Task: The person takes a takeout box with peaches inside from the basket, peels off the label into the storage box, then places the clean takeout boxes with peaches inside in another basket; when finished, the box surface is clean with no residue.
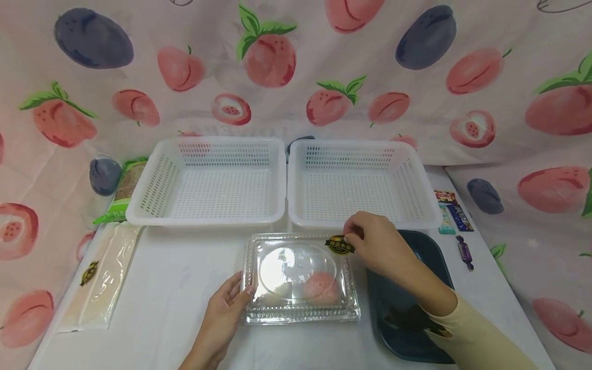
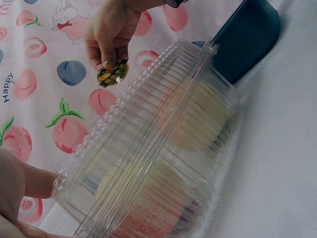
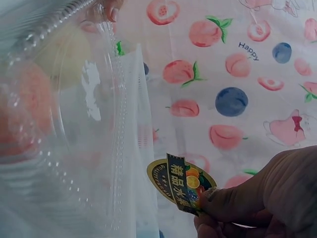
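A clear plastic clamshell box (image 1: 296,277) sits closed on the white table. Inside it are rounded pink (image 2: 153,208) and pale yellow (image 2: 200,119) pieces that look like fruit, blurred by the ridged plastic. My left hand (image 1: 224,313) grips the box's left edge, thumb at the rim. Between thumb and fingertips, my right hand (image 1: 379,246) pinches a black and gold fruit sticker (image 3: 181,183) by one end. The sticker is held above the box's far right corner, and in the left wrist view it appears apart from the lid.
Two white baskets (image 1: 208,221) (image 1: 361,223) stand behind the box. A dark tray (image 1: 393,329) holding a dark strip (image 1: 411,318) lies to the right, partly under my right arm. Small wrapped sweets (image 1: 459,218) lie beyond it. At left are a sticker sheet bag (image 1: 104,282) and a green packet (image 1: 122,190).
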`<action>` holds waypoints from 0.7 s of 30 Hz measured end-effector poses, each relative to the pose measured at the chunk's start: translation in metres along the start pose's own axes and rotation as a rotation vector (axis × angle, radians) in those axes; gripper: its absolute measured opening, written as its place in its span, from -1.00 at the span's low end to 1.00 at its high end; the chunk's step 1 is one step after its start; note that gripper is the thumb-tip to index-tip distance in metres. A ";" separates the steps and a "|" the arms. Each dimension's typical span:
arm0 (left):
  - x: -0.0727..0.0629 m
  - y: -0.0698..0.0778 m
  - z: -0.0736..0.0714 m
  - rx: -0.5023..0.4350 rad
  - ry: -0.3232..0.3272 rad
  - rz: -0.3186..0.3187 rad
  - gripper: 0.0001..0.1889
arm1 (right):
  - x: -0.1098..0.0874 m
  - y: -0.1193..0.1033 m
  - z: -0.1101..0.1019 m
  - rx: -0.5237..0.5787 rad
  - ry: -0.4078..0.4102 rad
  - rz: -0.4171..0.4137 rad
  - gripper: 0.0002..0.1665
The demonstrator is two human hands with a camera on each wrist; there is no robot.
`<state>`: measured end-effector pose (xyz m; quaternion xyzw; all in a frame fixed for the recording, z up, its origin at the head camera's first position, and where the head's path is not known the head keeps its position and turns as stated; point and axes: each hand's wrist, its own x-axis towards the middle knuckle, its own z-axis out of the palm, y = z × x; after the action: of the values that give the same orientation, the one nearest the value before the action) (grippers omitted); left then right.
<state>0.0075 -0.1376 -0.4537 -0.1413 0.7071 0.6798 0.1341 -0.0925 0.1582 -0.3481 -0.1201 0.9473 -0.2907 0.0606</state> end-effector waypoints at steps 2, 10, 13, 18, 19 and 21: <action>0.000 0.000 0.000 0.000 0.002 -0.005 -0.25 | -0.004 0.005 -0.003 0.000 0.005 0.002 -0.97; 0.002 0.001 0.002 0.016 0.008 0.002 -0.25 | -0.018 0.032 -0.011 -0.007 0.017 0.072 -0.96; 0.002 0.001 0.002 0.021 0.012 -0.001 -0.24 | -0.022 0.043 -0.013 -0.015 0.017 0.105 -0.96; 0.002 0.001 0.001 0.033 0.022 -0.015 -0.23 | -0.028 0.060 -0.011 -0.026 0.027 0.117 -0.95; 0.002 0.001 0.001 0.035 0.023 -0.018 -0.23 | -0.030 0.063 -0.011 -0.027 0.028 0.119 -0.95; 0.001 0.001 0.001 0.039 0.025 -0.021 -0.23 | -0.032 0.070 -0.010 -0.027 0.021 0.127 -0.96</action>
<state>0.0059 -0.1367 -0.4532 -0.1545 0.7202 0.6627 0.1351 -0.0770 0.2277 -0.3782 -0.0575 0.9575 -0.2746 0.0675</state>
